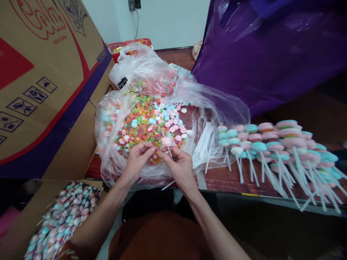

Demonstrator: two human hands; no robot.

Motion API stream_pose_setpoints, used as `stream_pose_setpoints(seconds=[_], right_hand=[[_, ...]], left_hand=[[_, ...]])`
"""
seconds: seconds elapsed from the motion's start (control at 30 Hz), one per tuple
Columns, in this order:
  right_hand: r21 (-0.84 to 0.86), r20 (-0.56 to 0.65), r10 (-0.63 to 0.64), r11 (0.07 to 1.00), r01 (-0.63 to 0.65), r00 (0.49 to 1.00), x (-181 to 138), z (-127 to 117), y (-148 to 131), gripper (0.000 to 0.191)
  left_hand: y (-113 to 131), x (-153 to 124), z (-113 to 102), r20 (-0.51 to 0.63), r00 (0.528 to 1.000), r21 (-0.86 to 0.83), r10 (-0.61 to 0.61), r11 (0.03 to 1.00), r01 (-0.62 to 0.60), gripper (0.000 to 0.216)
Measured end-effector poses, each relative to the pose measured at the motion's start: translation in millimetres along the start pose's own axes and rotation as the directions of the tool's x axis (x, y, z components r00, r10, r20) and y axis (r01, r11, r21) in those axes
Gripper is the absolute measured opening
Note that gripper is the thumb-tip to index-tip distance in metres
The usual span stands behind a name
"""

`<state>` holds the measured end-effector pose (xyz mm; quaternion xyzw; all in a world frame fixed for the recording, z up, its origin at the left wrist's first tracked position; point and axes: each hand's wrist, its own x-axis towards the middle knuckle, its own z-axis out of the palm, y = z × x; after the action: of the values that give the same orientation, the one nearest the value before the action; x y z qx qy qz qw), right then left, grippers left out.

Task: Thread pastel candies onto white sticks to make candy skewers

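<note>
In the middle of the view, my right hand is closed around a thin white stick. A pink candy shows at the upper part of this stick; whether it is threaded on is hard to tell. Close beside it, my left hand has thumb and forefinger pinched together, and what lies between them is too small to make out. Both hands are over an opened clear plastic bag. Small colourful ring candies are heaped there, with pink, blue and white round candies among and beside them.
White sticks lie right of the candies. Further right are stacked candy lollipops with sticks toward me. A large cardboard box stands left, above wrapped candies in a lower box. A purple bag fills the back right.
</note>
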<state>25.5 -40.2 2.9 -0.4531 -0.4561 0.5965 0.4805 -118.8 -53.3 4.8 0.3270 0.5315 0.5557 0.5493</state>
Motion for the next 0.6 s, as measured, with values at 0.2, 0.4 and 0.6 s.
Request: stream_pose_setpoints(seconds=[0.2,0.4,0.6], right_hand=[[0.006,-0.008,-0.080,0.997,0.080,0.997,-0.3,4.0,5.4,0.016],[0.031,-0.021,-0.042,0.999,0.042,0.999,0.7,3.5,6.8,0.021],[-0.001,-0.050,-0.052,0.999,0.052,0.997,3.2,4.5,10.9,0.019]], left_hand=[[-2.4,-2.2,3.2,-0.031,0.998,-0.075,-0.049,0.996,0.046,0.039],[0.3,-4.9,6.9,-0.083,0.995,-0.102,-0.060,0.993,0.051,0.038],[4.4,-10.7,8.8,-0.022,0.993,-0.034,-0.120,0.992,0.119,0.040]])
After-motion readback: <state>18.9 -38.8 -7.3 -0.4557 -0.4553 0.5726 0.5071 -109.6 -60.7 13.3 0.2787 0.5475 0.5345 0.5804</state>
